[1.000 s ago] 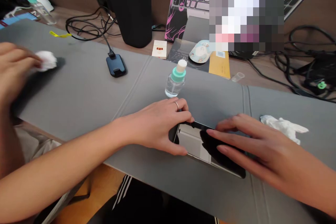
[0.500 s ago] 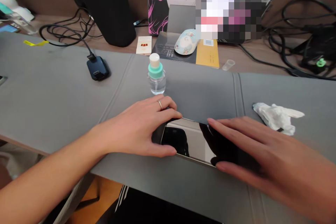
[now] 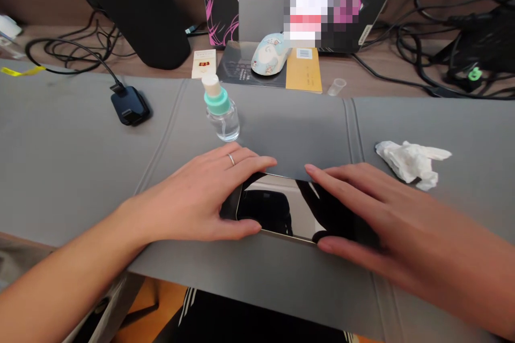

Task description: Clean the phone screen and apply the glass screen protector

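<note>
A phone (image 3: 269,206) with a glossy black screen lies flat on the grey desk mat (image 3: 306,128), and its screen mirrors dark shapes. At its left end, my left hand (image 3: 205,193), with a ring on one finger, spans it with the thumb at the near edge and the fingers at the far edge. The right end sits under my right hand (image 3: 386,220), thumb and fingers likewise along opposite long edges; the palm hides that end. Just beyond my left hand stands a clear spray bottle (image 3: 222,110) with a mint collar and white top. A crumpled white tissue (image 3: 412,161) lies beyond my right hand.
At the back are a laptop (image 3: 225,16), partly pixelated, a patterned mouse (image 3: 269,55), a yellow card (image 3: 304,72) and a small clear cap (image 3: 337,86). A dark cabled device (image 3: 129,105) sits left, near a tall black object (image 3: 132,10). Cables (image 3: 422,37) tangle at right.
The view has turned slightly, so most things appear further left and higher. My left index finger is straighter along the far edge. Both hands stay at the phone.
</note>
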`<state>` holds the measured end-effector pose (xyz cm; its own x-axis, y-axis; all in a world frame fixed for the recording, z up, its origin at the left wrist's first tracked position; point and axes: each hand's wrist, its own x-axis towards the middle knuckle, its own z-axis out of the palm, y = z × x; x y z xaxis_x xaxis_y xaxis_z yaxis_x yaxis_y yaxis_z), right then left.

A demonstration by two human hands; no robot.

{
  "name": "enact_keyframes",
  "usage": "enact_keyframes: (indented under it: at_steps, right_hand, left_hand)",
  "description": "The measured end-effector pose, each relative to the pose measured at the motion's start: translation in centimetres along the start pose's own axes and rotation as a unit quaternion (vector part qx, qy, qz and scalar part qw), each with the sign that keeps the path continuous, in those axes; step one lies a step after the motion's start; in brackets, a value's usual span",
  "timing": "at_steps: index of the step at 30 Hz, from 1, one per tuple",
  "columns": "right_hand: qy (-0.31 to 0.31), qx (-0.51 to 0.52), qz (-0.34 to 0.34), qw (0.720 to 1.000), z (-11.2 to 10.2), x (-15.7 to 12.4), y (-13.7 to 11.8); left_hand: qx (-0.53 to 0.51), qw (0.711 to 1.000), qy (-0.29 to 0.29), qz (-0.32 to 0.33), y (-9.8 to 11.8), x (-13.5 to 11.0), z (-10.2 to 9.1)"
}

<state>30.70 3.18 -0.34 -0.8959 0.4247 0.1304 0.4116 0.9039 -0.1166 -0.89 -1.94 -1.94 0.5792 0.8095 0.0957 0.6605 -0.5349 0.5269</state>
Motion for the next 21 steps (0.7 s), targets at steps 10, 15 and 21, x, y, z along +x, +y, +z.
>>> enact_keyframes:
  at_steps: [10, 15, 21]
  right_hand:
    - [-0.004, 0.004, -0.007, 1.000, 0.4, -0.2, -0.7]
    - [-0.007, 0.017, 0.023, 1.000, 0.3, -0.5, -0.2]
    - [-0.011, 0.047, 0.045, 0.998, 0.4, -0.8, 0.5]
  left_hand:
    - [0.010, 1.000, 0.001, 0.021, 0.1, -0.1, 0.3]
    - [0.017, 1.000, -0.015, 0.010, 0.2, -0.1, 0.3]
    - [0.034, 0.999, -0.013, 0.004, 0.2, 0.0, 0.5]
